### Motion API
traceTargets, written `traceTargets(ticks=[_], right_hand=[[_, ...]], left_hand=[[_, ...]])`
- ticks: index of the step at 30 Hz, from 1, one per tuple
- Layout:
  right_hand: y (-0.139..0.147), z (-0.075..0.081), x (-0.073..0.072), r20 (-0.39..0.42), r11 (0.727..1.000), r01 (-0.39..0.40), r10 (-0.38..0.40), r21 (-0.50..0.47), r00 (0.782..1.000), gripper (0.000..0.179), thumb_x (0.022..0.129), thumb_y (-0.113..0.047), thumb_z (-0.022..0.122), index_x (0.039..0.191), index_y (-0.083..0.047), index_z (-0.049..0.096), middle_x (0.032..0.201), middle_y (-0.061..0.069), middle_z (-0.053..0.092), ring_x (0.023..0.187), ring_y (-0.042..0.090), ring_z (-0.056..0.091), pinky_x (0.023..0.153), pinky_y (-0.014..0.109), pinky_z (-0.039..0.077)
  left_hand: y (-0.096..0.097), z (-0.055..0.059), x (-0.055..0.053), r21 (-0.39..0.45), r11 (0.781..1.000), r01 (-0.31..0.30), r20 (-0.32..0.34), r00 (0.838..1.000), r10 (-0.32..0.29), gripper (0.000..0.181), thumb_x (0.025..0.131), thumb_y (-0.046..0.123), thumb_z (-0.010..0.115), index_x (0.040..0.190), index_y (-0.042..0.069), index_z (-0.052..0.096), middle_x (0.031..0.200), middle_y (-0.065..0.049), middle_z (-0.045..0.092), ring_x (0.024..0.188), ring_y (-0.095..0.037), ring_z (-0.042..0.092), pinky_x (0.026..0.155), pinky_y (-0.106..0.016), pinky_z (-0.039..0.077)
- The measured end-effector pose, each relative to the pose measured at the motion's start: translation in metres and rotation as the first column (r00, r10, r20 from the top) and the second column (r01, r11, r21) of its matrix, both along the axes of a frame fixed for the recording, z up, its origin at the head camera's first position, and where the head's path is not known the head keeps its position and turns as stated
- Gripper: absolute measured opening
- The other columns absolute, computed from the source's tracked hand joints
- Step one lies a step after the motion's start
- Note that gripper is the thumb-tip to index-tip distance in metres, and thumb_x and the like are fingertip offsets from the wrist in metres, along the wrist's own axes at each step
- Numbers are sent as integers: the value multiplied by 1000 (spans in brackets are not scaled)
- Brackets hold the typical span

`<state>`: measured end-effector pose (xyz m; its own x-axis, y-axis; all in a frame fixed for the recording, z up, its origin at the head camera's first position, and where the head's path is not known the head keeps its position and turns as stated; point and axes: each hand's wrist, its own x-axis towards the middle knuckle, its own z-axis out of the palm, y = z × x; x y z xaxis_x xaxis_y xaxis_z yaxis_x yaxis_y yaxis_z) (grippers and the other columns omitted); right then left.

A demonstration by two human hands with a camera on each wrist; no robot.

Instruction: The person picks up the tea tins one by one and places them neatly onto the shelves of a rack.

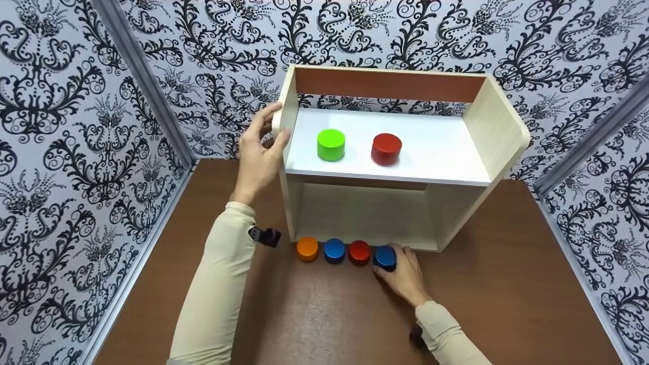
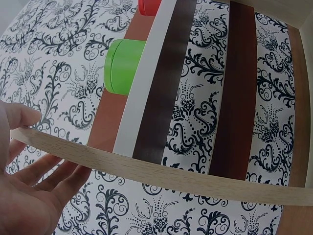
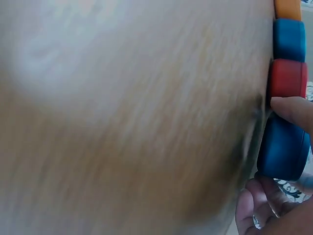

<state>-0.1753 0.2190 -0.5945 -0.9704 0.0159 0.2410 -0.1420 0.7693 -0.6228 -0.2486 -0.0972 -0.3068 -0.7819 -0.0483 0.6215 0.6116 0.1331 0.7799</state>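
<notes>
My left hand (image 1: 258,157) holds the left side panel (image 2: 161,172) of a small wooden shelf, thumb on one face and fingers on the other. On the table, my right hand (image 1: 405,274) grips a blue round container (image 1: 385,257) between thumb and fingers at the right end of a row. Beside it in that row stand a red container (image 1: 359,252), another blue one (image 1: 334,250) and an orange one (image 1: 307,249). A green container (image 1: 330,145) and a second red container (image 1: 386,149) stand on the white upper shelf board (image 1: 436,147).
The shelf's lower compartment (image 1: 365,210) opens toward me, just behind the row. The brown table (image 1: 324,319) extends in front and to both sides. Patterned walls (image 1: 66,167) with grey metal strips (image 1: 144,86) enclose the table at the back and sides.
</notes>
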Motion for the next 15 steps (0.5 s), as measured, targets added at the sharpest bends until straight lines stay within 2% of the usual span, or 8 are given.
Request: traceTargets(ticks=[7,10,15], right_hand=[[6,20,9,6,999,-32,32,-14,999,64,79,-21,88,132,-3,59,121,21,57,112,40,55,97,64,51],[10,31,13,15,999,-40,40,-11,999,65,79,-23,88,134,-3,59,122,20,57,113,40,55,98,65,50],[16,49,18,-4,998,-59,59,-12,998,64,80,-27,88,132,-5,60,122,19,58,112,39,56,97,65,51]], left_hand=[[0,-1,-2,3,1000,5,14,1000,-5,44,93,-10,58,136,-10,53,127,-32,60,113,-42,61,93,-41,61],[-1,-8,-9,-5,1000,-5,15,1000,5,45,93,-9,59,137,-9,53,128,-31,60,112,-41,62,90,-42,61],[-5,-22,-25,15,1000,-1,25,1000,0,47,93,-9,60,139,-5,53,129,-29,60,114,-38,62,95,-42,60]])
